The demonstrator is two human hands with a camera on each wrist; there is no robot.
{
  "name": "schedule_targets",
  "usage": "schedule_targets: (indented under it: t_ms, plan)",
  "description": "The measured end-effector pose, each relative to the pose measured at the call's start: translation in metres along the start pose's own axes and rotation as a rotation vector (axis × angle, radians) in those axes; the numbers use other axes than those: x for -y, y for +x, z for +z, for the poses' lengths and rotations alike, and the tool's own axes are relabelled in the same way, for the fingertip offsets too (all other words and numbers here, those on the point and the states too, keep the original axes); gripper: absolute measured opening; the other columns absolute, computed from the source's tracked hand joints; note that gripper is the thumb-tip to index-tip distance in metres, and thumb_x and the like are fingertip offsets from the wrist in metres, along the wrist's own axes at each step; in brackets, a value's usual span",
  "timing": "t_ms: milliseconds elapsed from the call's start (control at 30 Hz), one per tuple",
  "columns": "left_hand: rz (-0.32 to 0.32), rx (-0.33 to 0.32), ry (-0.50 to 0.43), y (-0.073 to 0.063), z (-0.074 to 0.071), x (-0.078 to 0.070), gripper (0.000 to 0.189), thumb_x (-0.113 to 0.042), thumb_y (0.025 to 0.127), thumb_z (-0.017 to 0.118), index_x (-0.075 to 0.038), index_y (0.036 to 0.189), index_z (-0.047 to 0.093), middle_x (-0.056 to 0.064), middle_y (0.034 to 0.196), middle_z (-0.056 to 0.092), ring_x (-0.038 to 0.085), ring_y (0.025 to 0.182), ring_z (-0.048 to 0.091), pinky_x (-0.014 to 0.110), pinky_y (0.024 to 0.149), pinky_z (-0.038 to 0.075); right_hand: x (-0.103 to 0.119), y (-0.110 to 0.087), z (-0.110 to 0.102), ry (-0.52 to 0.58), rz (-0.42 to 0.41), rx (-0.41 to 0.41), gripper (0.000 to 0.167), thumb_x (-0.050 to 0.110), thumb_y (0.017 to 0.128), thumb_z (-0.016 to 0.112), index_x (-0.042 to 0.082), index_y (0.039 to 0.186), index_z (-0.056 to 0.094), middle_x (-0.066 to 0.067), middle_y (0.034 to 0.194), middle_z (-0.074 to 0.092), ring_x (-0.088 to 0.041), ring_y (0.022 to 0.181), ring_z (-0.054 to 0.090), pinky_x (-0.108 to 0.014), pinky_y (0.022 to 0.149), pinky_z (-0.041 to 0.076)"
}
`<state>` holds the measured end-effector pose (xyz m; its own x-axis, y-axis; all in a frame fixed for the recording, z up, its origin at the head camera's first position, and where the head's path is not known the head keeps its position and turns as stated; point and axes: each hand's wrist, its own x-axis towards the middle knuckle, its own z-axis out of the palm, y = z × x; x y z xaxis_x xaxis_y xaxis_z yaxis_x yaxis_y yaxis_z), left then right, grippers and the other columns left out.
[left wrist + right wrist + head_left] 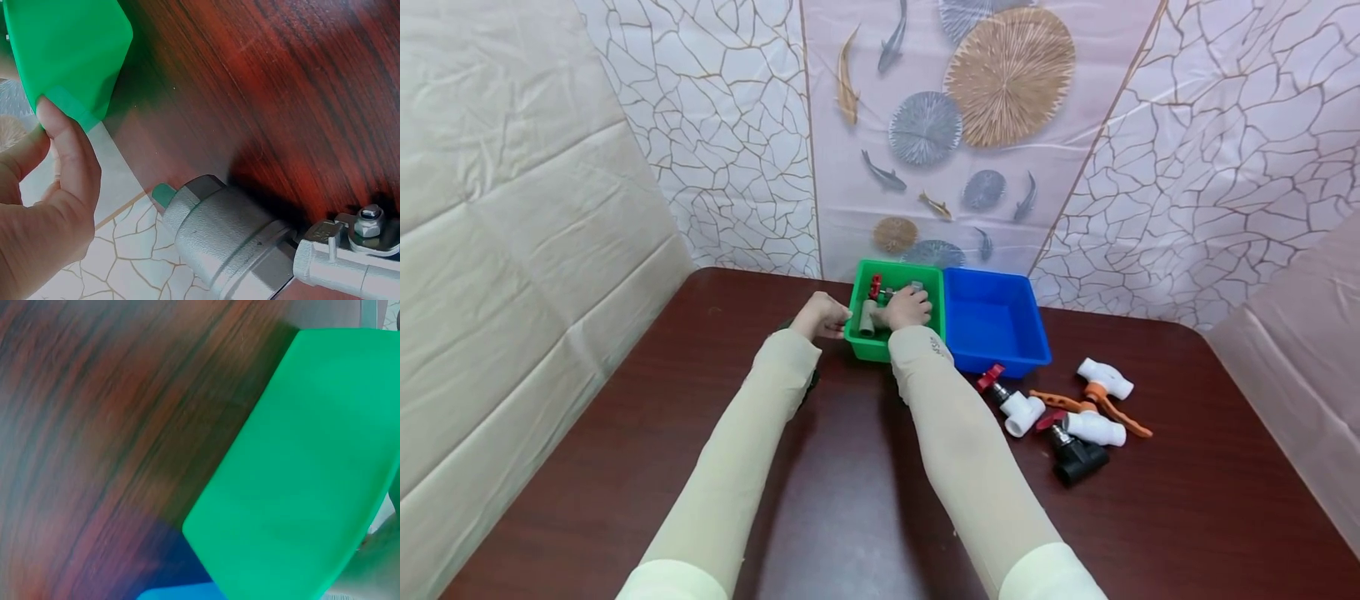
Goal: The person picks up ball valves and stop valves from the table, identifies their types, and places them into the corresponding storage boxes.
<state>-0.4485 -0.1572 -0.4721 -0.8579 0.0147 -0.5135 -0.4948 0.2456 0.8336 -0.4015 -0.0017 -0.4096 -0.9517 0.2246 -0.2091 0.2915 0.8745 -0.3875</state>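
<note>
My left hand (826, 317) pinches the left rim of a green bin (867, 348) between thumb and fingers; the left wrist view shows thumb and forefinger meeting at the rim. My right hand (908, 308) reaches down inside the bin among pipe fittings. Its thumb side overlaps a grey tubular fitting (867, 320), and I cannot tell whether its fingers hold anything. Behind it in the bin are a red-handled valve (875, 287) and metal parts. In the right wrist view the bin's wall (294, 469) hides most of the hand.
A blue bin (992, 321) adjoins the green one. To the right lie a white valve with red handle (1021, 412), two white valves with orange handles (1105, 379) and a black valve (1077, 458). Metal fittings (231, 237) fill the left wrist view's lower part. A patterned cloth (737, 167) hangs behind.
</note>
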Motion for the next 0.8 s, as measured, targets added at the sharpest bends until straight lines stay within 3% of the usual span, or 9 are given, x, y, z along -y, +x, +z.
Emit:
schedule_targets:
  t_ms: [33,100,167,333,433,533,700,767,800]
  plan:
    - [0.003,-0.006,0.003,0.015,-0.001,0.003,0.013,-0.007,0.087,0.065,0.0,0.097,0.068,0.016,0.082,0.063,0.029,0.071,0.065,0.04,0.066,0.057,-0.001,-0.001,-0.003,-0.001,-0.008,0.004,0.092,0.055,0.081,0.064,0.001,0.144,0.025,-0.022,0.138,0.033,-0.035,0.121,0.039,-0.049,0.099,0.041]
    - [0.018,0.0,0.006,0.015,0.0,0.001,0.015,-0.007,0.086,0.067,0.001,0.097,0.068,0.017,0.082,0.062,0.03,0.07,0.064,0.04,0.064,0.057,-0.004,-0.008,-0.012,0.001,-0.031,0.038,0.084,0.05,0.086,0.061,0.001,0.144,0.025,-0.023,0.141,0.031,-0.037,0.126,0.037,-0.05,0.102,0.038]
    - [0.014,-0.024,0.019,-0.009,0.005,-0.007,0.016,-0.006,0.086,0.065,0.002,0.1,0.067,0.016,0.085,0.062,0.028,0.071,0.064,0.039,0.065,0.057,-0.006,-0.014,-0.017,-0.017,-0.061,0.053,0.08,0.05,0.088,0.058,0.001,0.143,0.027,-0.024,0.141,0.03,-0.038,0.126,0.036,-0.05,0.103,0.037]
    - [-0.028,-0.121,0.093,-0.096,0.019,-0.033,0.026,-0.006,0.093,0.056,0.002,0.117,0.061,0.013,0.101,0.059,0.021,0.074,0.059,0.036,0.074,0.057,-0.011,-0.022,-0.027,-0.078,-0.157,0.11,0.073,0.048,0.092,0.054,0.003,0.143,0.027,-0.024,0.143,0.027,-0.04,0.126,0.035,-0.049,0.103,0.037]
    - [-0.031,-0.146,0.107,-0.116,0.023,-0.038,0.029,-0.007,0.095,0.052,0.001,0.122,0.059,0.012,0.103,0.058,0.019,0.073,0.058,0.034,0.076,0.057,-0.014,-0.023,-0.034,-0.126,-0.242,0.132,0.071,0.045,0.093,0.054,0.004,0.145,0.027,-0.024,0.146,0.025,-0.041,0.128,0.034,-0.051,0.103,0.037]
    - [-0.019,-0.131,0.085,-0.105,0.021,-0.033,0.027,-0.007,0.094,0.053,0.001,0.119,0.06,0.012,0.096,0.06,0.02,0.07,0.06,0.034,0.071,0.057,-0.019,-0.024,-0.042,-0.182,-0.33,0.159,0.069,0.042,0.094,0.053,0.006,0.147,0.025,-0.024,0.149,0.022,-0.042,0.132,0.03,-0.052,0.106,0.034]
    - [-0.003,-0.081,0.02,-0.015,0.007,-0.003,0.015,-0.007,0.088,0.064,0.0,0.1,0.068,0.014,0.084,0.065,0.025,0.069,0.065,0.038,0.063,0.057,-0.025,-0.022,-0.052,-0.229,-0.457,0.221,0.053,0.03,0.097,0.05,0.008,0.143,0.034,-0.021,0.146,0.025,-0.039,0.133,0.028,-0.051,0.108,0.031]
    - [-0.003,-0.092,0.023,-0.005,0.005,-0.002,0.016,-0.008,0.087,0.065,0.001,0.1,0.068,0.014,0.084,0.065,0.025,0.067,0.064,0.039,0.064,0.057,-0.027,-0.02,-0.057,-0.242,-0.507,0.218,0.047,0.025,0.097,0.05,0.008,0.14,0.04,-0.02,0.143,0.03,-0.038,0.131,0.03,-0.051,0.107,0.033]
    - [-0.006,-0.105,0.031,-0.016,0.008,-0.006,0.018,-0.008,0.088,0.065,0.0,0.103,0.067,0.013,0.086,0.065,0.024,0.068,0.063,0.039,0.066,0.057,-0.028,-0.019,-0.06,-0.248,-0.531,0.209,0.044,0.023,0.097,0.051,0.008,0.138,0.043,-0.02,0.14,0.032,-0.037,0.129,0.032,-0.05,0.106,0.034]
